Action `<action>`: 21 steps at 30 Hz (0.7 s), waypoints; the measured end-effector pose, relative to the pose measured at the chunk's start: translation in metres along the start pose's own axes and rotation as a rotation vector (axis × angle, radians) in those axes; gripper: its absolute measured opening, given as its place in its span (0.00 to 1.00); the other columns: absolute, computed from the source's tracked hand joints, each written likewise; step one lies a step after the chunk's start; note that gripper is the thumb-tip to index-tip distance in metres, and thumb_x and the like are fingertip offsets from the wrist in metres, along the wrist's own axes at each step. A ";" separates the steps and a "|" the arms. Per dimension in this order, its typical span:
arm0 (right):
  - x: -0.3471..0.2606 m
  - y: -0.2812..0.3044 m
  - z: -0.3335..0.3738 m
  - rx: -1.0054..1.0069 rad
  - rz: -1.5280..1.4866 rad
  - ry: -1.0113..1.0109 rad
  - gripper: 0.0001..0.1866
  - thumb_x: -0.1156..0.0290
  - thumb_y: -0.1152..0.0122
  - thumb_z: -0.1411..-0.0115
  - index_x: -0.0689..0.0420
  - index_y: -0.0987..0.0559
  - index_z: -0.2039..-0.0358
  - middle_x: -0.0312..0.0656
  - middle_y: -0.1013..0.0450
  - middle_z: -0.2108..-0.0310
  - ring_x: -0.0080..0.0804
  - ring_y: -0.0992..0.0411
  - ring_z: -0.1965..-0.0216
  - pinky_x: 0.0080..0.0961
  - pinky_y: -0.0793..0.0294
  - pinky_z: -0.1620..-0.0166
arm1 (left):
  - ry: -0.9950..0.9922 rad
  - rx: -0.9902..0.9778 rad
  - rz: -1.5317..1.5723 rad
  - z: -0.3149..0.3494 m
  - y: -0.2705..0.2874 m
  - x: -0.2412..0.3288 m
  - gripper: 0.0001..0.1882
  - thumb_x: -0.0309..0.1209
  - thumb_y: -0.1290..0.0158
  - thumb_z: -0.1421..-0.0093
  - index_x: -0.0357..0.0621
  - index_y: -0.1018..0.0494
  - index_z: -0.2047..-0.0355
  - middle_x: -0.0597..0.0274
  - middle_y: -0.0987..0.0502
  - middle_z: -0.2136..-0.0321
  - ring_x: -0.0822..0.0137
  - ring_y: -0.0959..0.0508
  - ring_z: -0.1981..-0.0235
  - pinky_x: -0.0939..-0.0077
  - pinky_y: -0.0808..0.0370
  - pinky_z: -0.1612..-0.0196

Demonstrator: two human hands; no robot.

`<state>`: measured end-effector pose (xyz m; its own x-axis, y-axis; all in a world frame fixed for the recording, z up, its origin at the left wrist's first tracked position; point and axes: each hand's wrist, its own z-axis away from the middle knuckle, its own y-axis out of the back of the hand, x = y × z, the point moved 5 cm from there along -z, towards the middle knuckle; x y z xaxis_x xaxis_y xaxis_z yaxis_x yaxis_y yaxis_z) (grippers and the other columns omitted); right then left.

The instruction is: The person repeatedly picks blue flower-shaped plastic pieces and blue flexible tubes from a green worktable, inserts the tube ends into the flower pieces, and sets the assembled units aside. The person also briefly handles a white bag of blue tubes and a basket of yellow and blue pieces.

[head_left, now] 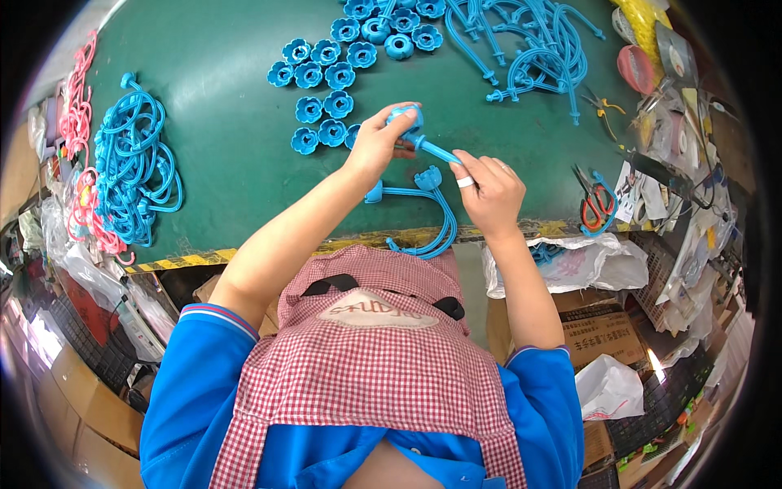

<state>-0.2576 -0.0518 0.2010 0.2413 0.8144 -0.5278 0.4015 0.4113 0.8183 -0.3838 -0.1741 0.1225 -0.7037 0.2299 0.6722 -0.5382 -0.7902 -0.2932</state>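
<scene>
Red-checked apron (366, 359) nearest; both hands (376, 145) (491, 191) gripping blue plastic stem (432, 149); brown printed carton (601, 334) lower right

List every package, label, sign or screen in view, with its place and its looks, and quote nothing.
Cardboard box: lower right, below the table edge; brown, rectangular, dark print on its side.
White plastic bag: hanging at the table's front edge on the right; crumpled, blue parts inside.
White plastic bag: lower right, under the box; crumpled, with faint red print.
Clear plastic bags: lower left, beside the table; crumpled, transparent.
No screens or signs show.
</scene>
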 end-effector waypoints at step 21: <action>-0.005 -0.046 0.031 -0.594 -1.002 -1.041 0.13 0.65 0.42 0.40 0.63 0.18 0.70 0.28 0.39 0.87 0.20 0.41 0.83 0.20 0.45 0.78 | -0.224 0.086 -0.206 0.066 0.011 -0.014 0.23 0.42 0.52 0.36 0.50 0.36 0.42 0.60 0.35 0.58 0.71 0.30 0.66 0.78 0.32 0.60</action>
<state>-0.2500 -0.0871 0.1592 0.6823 -0.4085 -0.6063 0.4342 0.8936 -0.1134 -0.3496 -0.2235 0.1542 -0.4594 0.2671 0.8471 -0.6108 -0.7874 -0.0830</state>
